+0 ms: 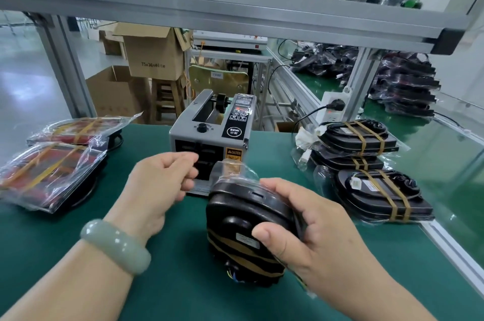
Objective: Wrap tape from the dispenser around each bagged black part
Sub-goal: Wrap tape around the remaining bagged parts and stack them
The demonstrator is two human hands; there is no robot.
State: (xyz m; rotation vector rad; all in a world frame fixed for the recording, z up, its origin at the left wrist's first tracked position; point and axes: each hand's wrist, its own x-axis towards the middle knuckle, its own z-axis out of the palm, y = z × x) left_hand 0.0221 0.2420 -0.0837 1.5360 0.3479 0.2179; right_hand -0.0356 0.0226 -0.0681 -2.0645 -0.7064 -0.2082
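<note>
— Green matting covers the bench [183, 281], under a grey metal frame. What's in the right hand [314, 237]?

— It grips a bagged black part [243, 218], thumb pressed on its label, tan tape already banding its near end.

— And the left hand [159, 184]?

— Fingers curled narrow, just in front of the tape dispenser [209, 127], at its slot. I cannot tell whether it pinches tape.

— Other parts?

— Taped black ones stacked beyond the right hand [377, 189]; red bagged ones [52, 171] beyond the left wrist's green bangle [115, 244].
</note>
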